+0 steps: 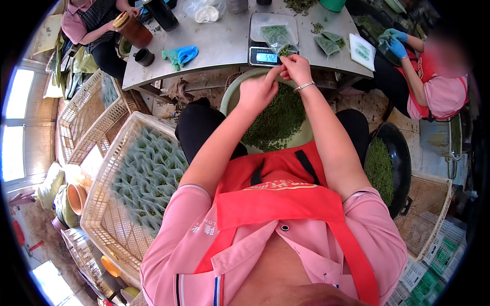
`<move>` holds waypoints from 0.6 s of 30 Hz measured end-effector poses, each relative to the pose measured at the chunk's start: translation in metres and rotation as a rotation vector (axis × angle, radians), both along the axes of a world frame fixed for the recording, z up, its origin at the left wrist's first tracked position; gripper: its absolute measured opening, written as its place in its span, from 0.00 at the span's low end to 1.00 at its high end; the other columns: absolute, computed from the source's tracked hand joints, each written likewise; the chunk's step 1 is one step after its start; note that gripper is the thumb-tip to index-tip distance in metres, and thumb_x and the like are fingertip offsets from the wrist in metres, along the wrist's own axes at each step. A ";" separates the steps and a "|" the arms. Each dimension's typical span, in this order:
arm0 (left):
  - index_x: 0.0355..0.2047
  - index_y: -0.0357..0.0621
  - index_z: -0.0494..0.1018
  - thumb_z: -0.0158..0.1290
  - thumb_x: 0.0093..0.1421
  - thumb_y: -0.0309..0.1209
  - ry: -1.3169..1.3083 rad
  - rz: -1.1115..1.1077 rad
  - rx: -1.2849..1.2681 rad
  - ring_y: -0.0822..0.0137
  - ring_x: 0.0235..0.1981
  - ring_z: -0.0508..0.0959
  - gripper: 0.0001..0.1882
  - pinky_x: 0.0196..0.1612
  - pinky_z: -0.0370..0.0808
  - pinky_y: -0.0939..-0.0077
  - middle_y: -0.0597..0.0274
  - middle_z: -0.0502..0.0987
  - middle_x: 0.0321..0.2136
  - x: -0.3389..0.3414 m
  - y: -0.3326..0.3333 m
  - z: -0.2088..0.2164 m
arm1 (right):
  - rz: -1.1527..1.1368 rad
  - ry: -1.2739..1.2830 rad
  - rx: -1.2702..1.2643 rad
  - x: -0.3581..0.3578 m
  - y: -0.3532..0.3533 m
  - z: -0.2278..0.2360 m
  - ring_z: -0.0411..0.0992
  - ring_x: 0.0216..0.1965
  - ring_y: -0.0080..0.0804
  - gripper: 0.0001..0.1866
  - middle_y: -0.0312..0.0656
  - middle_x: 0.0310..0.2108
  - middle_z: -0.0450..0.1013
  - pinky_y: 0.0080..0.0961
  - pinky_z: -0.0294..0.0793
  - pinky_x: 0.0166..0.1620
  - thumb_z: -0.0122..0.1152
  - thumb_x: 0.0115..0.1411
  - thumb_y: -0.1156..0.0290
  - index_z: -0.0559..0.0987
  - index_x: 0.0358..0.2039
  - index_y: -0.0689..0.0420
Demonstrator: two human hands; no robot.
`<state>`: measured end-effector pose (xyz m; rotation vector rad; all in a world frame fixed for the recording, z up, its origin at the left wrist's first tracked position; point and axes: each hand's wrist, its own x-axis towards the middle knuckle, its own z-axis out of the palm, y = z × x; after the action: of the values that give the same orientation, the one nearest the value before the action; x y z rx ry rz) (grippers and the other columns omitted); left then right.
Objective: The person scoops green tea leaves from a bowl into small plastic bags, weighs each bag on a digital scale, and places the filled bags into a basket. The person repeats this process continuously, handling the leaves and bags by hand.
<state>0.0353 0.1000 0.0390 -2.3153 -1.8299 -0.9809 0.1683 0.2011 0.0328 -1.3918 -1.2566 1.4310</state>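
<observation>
A clear plastic bag partly filled with small green berries lies on a digital scale at the table's near edge, its open end toward me. My right hand is closed, its fingertips pinched together right at that open end; whatever lies between them is too small to make out. Beside it on the left, my left hand has its fingers curled and its index finger and thumb reaching to the right fingertips. What it holds, if anything, is hidden. Beneath both hands, a pale green basin of loose green berries rests between my knees.
On the metal table lie filled bags, a white tray, a blue-green glove and a dark cup. A crate of filled bags stands left, a black tub right. Blue-gloved hands of a co-worker are far right.
</observation>
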 end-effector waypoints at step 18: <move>0.39 0.59 0.72 0.51 0.53 0.37 0.375 0.124 -0.043 0.61 0.16 0.76 0.12 0.19 0.71 0.67 0.64 0.75 0.15 0.006 0.101 0.006 | 0.269 0.125 0.004 0.021 -0.033 0.035 0.61 0.09 0.19 0.12 0.35 0.12 0.67 0.16 0.58 0.12 0.50 0.59 0.68 0.73 0.21 0.61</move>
<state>0.0411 0.2009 0.0449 -2.1883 -1.8220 -0.4568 0.1891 0.1684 0.0679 -1.1428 -1.4031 1.6677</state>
